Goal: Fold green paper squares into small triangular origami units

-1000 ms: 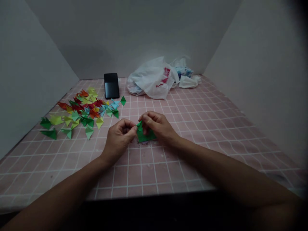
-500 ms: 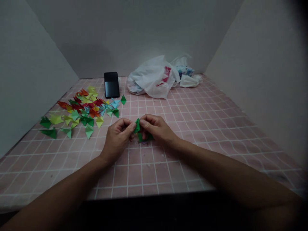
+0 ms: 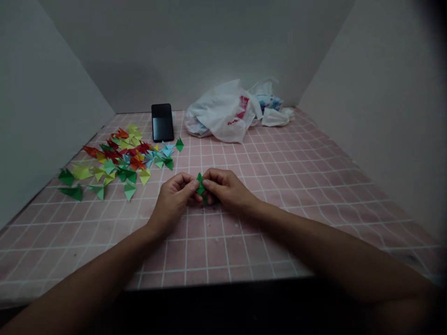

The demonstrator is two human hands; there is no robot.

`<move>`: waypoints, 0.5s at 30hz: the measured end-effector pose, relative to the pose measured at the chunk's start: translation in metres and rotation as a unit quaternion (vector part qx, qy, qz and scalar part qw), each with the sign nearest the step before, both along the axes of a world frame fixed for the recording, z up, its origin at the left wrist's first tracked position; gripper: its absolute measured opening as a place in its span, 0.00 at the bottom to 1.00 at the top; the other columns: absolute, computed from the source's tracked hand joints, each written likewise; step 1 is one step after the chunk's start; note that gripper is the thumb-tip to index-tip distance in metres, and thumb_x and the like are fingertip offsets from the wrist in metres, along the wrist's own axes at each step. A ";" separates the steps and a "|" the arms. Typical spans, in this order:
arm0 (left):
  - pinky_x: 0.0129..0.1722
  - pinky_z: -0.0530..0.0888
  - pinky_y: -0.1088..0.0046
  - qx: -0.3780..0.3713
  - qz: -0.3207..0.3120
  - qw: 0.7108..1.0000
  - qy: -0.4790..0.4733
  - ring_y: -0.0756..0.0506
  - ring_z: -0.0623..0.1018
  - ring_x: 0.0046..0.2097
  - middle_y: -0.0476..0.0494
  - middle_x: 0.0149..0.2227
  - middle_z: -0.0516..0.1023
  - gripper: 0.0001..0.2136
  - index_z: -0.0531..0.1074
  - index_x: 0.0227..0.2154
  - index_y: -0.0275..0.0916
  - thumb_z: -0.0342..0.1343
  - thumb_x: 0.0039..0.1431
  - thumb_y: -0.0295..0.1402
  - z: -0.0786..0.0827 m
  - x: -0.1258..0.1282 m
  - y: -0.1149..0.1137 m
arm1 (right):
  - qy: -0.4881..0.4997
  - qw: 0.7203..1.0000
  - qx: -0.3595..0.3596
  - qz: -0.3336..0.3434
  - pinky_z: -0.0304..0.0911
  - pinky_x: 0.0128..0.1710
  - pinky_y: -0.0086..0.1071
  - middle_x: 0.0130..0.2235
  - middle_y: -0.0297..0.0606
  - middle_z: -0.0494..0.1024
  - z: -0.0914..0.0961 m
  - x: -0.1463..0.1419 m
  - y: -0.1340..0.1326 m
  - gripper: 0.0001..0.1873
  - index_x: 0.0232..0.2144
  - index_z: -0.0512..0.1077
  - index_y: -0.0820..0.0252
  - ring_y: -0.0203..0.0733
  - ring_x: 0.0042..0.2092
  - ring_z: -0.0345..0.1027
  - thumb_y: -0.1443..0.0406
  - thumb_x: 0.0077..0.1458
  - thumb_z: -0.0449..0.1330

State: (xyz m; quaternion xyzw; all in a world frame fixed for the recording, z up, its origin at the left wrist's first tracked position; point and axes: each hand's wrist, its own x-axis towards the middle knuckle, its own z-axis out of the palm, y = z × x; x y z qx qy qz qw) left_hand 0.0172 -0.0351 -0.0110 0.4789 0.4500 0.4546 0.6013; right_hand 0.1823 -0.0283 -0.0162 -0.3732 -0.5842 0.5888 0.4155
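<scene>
1. Head view: green paper piece (image 3: pixel 199 184) is held near centre, between both hands, over the pink gridded bench (image 3: pixel 296 177).
2. Left hand (image 3: pixel 171 199) is placed at 8 o'clock from the paper; its fingers (image 3: pixel 190 187) are pinched on one edge.
3. Right hand (image 3: pixel 228 190) is placed at 3 o'clock; opposite edge is pinched by thumb and fingertips, others curled.
4. More green paper (image 3: pixel 205 201) is partly hidden at 6 o'clock; whether it is joined cannot be told.
5. Folded paper pieces (image 3: pixel 137 163), mixed colours, are scattered around 10 o'clock; a lone green piece (image 3: pixel 179 144) is set at 11.
6. Black phone (image 3: pixel 162 123) is placed farther out at 11.
7. White plastic bag (image 3: pixel 216 114), red-printed, is seen at 1 o'clock.
</scene>
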 end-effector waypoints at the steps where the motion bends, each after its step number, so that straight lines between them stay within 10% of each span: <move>1: 0.28 0.78 0.74 -0.003 -0.002 1.000 -0.001 0.50 0.77 0.25 0.51 0.23 0.77 0.11 0.72 0.29 0.37 0.67 0.51 0.38 0.000 0.000 0.000 | 0.000 1.000 0.001 -0.002 0.60 0.25 0.27 0.23 0.29 0.71 0.000 0.000 0.000 0.10 0.28 0.67 0.59 0.31 0.23 0.63 0.66 0.63 0.56; 15: 0.23 0.74 0.78 0.022 0.003 0.999 -0.034 0.53 0.72 0.22 0.53 0.22 0.74 0.10 0.72 0.28 0.37 0.67 0.50 0.35 0.001 0.000 0.001 | -0.054 0.997 0.047 -0.004 0.59 0.26 0.28 0.26 0.30 0.71 -0.001 -0.001 -0.003 0.07 0.31 0.66 0.58 0.33 0.25 0.63 0.64 0.62 0.55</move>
